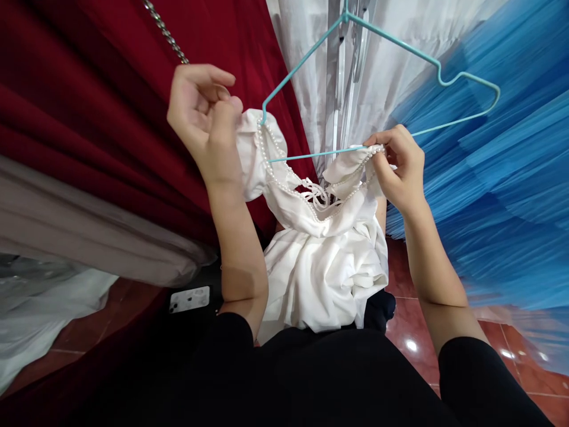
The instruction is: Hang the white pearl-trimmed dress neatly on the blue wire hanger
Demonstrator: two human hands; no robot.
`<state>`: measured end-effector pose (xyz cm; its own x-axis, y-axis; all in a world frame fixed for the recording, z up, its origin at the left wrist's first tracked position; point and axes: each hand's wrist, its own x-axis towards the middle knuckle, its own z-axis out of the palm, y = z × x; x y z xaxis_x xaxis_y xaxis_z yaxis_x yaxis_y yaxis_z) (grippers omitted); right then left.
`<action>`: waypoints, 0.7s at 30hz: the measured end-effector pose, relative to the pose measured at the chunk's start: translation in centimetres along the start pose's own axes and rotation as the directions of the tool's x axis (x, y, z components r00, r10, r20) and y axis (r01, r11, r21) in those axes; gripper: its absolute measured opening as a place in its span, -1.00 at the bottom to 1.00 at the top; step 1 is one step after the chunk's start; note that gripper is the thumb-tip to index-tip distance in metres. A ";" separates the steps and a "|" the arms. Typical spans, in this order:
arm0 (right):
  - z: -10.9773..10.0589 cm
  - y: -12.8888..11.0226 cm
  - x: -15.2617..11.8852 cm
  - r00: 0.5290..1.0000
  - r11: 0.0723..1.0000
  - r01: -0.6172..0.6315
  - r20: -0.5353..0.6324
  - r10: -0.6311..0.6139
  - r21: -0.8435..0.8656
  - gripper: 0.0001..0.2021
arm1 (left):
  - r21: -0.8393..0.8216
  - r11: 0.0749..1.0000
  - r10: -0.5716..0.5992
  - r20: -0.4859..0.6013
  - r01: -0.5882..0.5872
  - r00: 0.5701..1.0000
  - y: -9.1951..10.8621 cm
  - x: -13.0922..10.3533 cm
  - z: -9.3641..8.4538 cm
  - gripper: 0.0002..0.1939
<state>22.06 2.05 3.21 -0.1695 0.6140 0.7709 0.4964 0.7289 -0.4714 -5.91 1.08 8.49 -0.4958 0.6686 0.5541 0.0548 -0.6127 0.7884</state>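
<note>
A white dress (324,273) with pearl trim round its neckline and white lacing at the back lies gathered on my lap. One shoulder of it hangs on the left end of a teal wire hanger (306,56). My left hand (208,115) is beside that puffed sleeve, fingers loosely bent, with a gap between thumb and forefinger. Between thumb and fingers, my right hand (400,166) pinches the pearl-edged other shoulder, close to the hanger's lower bar. The hanger's right end sticks out bare beyond this hand.
Red fabric (222,53) hangs at the left, with a beaded strand (164,29) in front. Blue tulle (502,178) fills the right side. White fabric and metal posts (340,77) stand ahead. A phone (189,299) lies at lower left, above red floor tiles (413,326).
</note>
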 end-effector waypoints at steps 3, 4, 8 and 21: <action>0.3 -0.2 -0.1 1.000 1.000 -0.009 -0.009 0.009 0.005 -0.84 | 0.004 0.973 0.229 0.002 -0.229 0.973 0.5 -2.0 -0.2 -0.71; 0.4 -0.2 -0.2 1.000 1.000 -0.013 -0.015 0.013 0.009 -0.83 | -0.028 0.974 0.226 -0.006 -0.227 0.974 0.6 -2.9 -0.3 -0.72; 0.8 -0.5 -0.4 0.999 0.999 -0.038 -0.035 0.039 0.025 -0.84 | 0.037 0.968 -0.247 0.336 0.250 0.909 0.4 -6.9 -0.4 -0.62; 0.5 0.6 -2.6 0.876 0.997 -0.022 -0.482 -0.016 -0.072 -0.83 | -0.396 0.803 -0.323 0.340 0.446 0.883 -4.3 -7.9 1.2 -0.85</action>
<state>22.34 1.01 0.70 0.2538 0.3805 0.8893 0.5601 0.6918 -0.4558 -1.21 -1.08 1.09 -0.1607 0.9317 0.3259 -0.5204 -0.3605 0.7741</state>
